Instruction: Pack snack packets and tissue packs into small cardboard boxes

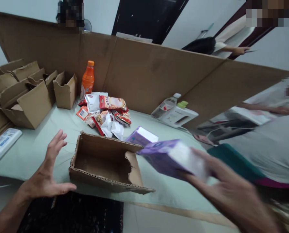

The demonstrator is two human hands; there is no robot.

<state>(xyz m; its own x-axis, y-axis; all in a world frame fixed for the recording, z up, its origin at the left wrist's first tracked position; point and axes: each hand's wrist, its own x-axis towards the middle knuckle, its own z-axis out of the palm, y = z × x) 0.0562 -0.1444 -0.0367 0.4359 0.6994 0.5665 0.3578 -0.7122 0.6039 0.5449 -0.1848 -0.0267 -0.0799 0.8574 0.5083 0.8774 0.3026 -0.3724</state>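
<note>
My right hand, blurred by motion, grips the white end of a purple-and-white tissue pack above the table. The far tip of that pack is over the right end of an open cardboard box, whose visible inside is bare. My left hand is open at the box's left side, thumb and fingers spread, apart from it. A second purple tissue pack lies behind the box, partly hidden by the held one.
Snack packets are piled behind the box near an orange drink bottle. Several small cardboard boxes and a white power bank are left. A clear bottle and white jug lean against a cardboard partition. People are beyond it.
</note>
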